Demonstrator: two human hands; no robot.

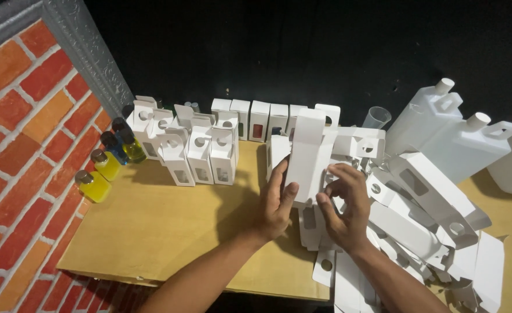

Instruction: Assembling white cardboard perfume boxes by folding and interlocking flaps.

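Hands are gripping a white carton (309, 152) upright above the cardboard sheet's (163, 226) right edge: the left hand (277, 204) is clasping its left side, the right hand (343, 204) pinching a flap. Flat cartons (424, 220) are lying piled just right; folded boxes (201, 153) are standing along the far edge.

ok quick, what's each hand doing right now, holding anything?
Left hand: closed on the white carton, gripping its left side.
Right hand: fingers curled on the same carton's right edge.

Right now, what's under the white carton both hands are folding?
Beneath the white carton: a pile of flat carton blanks on brown cardboard. The hands cover what lies directly below.
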